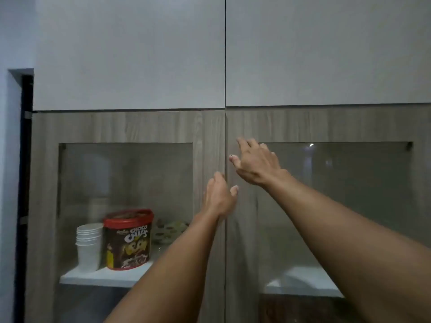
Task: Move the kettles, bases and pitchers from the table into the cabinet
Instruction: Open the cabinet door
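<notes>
A tall cabinet fills the view, with two wood-grain doors that have glass panes. Both doors are shut. My left hand rests at the inner edge of the left door, fingers on the seam between the doors. My right hand lies flat on the inner edge of the right door, fingers spread. Neither hand holds anything. No kettle, base, pitcher or table is in view.
Behind the left pane a white shelf carries a stack of white paper cups, a red-lidded Choco Chips tub and some blurred small items. Another white shelf shows behind the right pane. Plain pale upper doors sit above.
</notes>
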Tool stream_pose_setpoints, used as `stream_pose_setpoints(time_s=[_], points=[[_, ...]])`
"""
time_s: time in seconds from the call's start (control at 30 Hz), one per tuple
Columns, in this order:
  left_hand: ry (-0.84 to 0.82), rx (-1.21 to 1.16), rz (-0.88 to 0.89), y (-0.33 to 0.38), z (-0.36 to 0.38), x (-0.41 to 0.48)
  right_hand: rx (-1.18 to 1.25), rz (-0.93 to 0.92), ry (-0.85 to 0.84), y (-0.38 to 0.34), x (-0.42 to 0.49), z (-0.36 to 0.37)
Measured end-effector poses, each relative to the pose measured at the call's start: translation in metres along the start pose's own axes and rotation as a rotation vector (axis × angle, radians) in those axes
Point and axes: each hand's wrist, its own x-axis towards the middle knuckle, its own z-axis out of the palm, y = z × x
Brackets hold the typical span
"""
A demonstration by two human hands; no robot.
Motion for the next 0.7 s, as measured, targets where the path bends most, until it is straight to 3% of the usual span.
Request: stream_pose_setpoints(time_s=[0.27, 0.47, 0.7], points=[[-0.012, 0.036, 0.15, -0.041, 0.002, 0.056, -0.051, 0.128, 0.023, -0.022, 0.083, 0.02], [0.062, 0.043, 0.145, -0.032, 0.01, 0.055, -0.008, 0.207, -0.028, -0.015, 0.107, 0.012], [0.046, -0.038, 0.13, -0.028, 0.007, 0.047, 0.101, 0.241, 0.036, -0.026, 0.103, -0.008]])
